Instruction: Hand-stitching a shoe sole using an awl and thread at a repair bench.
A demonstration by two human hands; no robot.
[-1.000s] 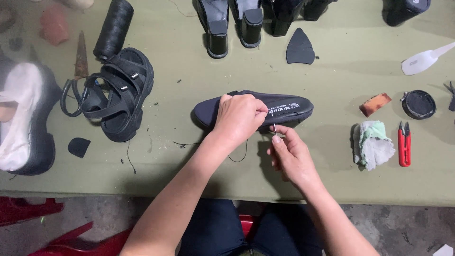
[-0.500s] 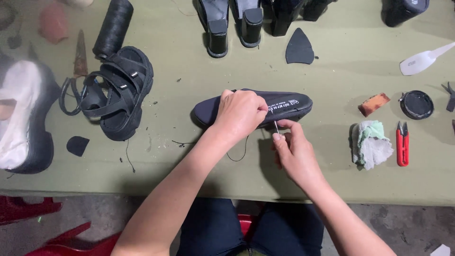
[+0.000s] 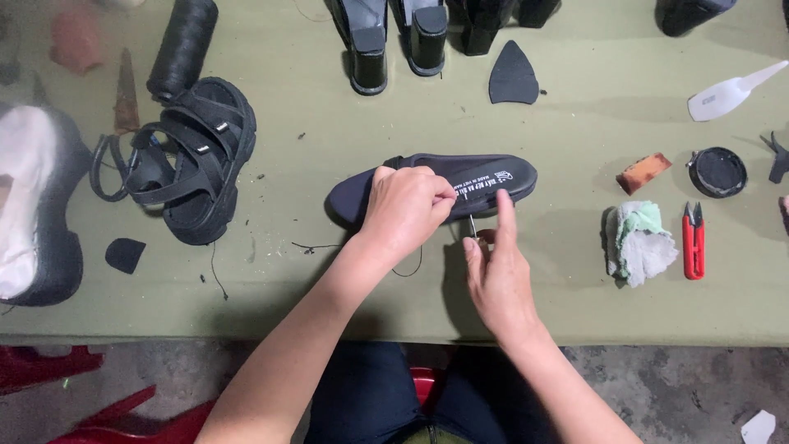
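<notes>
So, right hand [image 3: 496, 275]: pinching a thin needle [image 3: 472, 226], forefinger up against the sole edge
Left hand [image 3: 404, 210]: clamped over the black insole [image 3: 485, 179], mid-table
Insole label: white print, toe end
Round black tin [image 3: 717, 172]: far right, lid on

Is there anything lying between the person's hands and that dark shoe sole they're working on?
Nothing visible. The left hand already rests on the dark sole, and the right hand pinches a thin needle right at its near edge. The cloth and red snips lie off to the side.
</notes>
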